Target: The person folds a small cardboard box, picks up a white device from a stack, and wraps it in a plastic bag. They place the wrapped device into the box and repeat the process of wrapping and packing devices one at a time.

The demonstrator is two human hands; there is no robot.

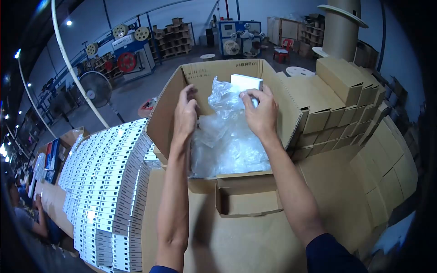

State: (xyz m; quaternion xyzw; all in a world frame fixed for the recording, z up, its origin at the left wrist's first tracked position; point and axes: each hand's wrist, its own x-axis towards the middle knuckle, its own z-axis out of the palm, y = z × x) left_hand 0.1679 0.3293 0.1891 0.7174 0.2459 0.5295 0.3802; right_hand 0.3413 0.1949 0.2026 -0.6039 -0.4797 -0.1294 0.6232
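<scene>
My right hand [262,111] pinches a small white box [246,82] by its right side, over a large open cardboard carton [160,113]. A crumpled clear plastic bag [220,93] hangs at the left of the white box and overlaps it in this view. Across the carton, near its left wall, my left hand [185,111] is empty, with thumb and fingers apart. Clear plastic bags [230,145] fill the carton below both hands; what lies inside them is blurred. In front of the carton sits a small open cardboard box [248,200].
Stacked white boxes [102,177] rise on the left. Folded brown cartons [339,107] are piled on the right, on and beside the cardboard-covered table [250,236]. Another person [34,218] works at far left. A fan [94,88] and machines [241,38] stand behind.
</scene>
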